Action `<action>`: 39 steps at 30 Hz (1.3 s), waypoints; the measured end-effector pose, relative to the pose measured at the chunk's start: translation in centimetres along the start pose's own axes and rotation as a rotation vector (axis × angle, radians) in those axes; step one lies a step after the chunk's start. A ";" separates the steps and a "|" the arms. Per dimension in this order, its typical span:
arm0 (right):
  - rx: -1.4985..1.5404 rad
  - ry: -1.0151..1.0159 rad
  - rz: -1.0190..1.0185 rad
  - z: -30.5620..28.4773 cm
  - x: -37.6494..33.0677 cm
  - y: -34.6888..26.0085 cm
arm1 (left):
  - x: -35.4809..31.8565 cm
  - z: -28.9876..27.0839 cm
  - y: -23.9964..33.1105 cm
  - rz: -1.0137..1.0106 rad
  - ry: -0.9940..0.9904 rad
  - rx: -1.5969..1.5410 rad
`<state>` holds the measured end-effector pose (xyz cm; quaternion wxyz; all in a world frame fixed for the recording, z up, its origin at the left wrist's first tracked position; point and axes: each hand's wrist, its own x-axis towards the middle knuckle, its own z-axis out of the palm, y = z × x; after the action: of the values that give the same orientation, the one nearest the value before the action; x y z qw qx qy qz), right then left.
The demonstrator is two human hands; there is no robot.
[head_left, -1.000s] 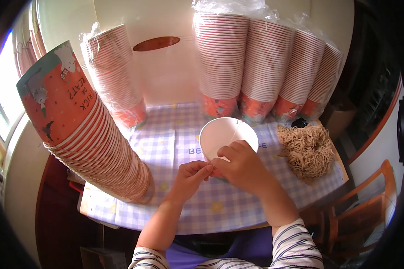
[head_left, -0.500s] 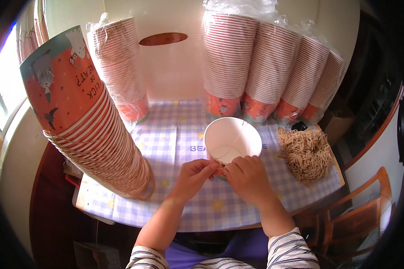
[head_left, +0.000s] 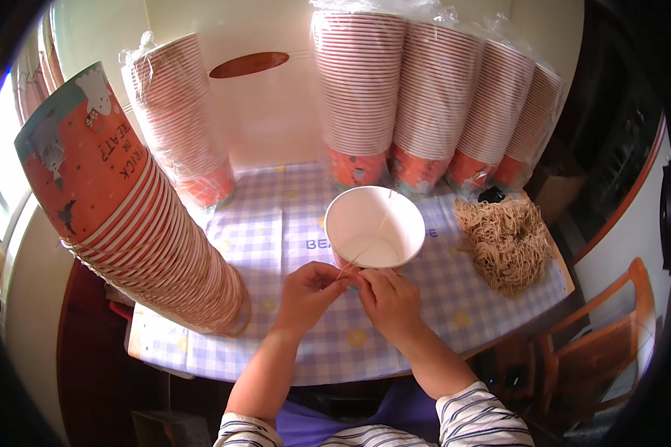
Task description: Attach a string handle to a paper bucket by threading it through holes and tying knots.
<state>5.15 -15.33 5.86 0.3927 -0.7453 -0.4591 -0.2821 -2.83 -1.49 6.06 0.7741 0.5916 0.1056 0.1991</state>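
Observation:
A paper bucket, white inside and orange outside, stands upright on the table in front of me. At its near rim, the fingers of my left hand are pinched on a thin tan cord. My right hand is closed just beside it, its fingertips pressed together at the same spot; the cord appears to run between both hands. One strand passes across the bucket's inside up to the far rim. My fingers hide the exact hold and any knot.
A tall leaning stack of orange printed buckets with cord handles stands left. Plastic-wrapped bucket stacks line the back right, another wrapped stack the back left. A tangled heap of tan cords lies right on the checked tablecloth.
My right hand has shifted slightly left and down, its fingers now closer to my left ones. The view has shifted a little. The bucket stays in place on the table.

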 end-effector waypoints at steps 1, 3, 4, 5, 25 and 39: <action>0.012 0.013 -0.014 0.1 0.0 0.1 | 0.0 0.0 -0.2 0.102 0.064 0.225; 0.003 0.026 -0.014 0.2 -0.1 0.2 | 0.1 0.2 -0.4 0.203 0.124 0.451; -0.003 0.038 -0.016 0.3 -0.1 0.3 | 0.1 0.3 -0.5 0.404 0.164 0.578; -0.003 0.039 -0.013 0.3 -0.1 0.4 | 0.2 0.4 -0.6 0.606 0.203 0.702; 0.786 -0.191 0.566 0.8 -0.5 0.7 | 0.4 0.5 -2.4 0.017 -0.007 -0.303; 1.338 -0.243 1.070 1.4 -0.5 1.7 | 0.0 0.8 -3.4 0.137 0.089 -0.040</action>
<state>6.58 -14.83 4.22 0.7769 -0.4984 -0.1551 0.3520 -1.91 -2.99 3.07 0.7649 0.5724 0.0950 0.2797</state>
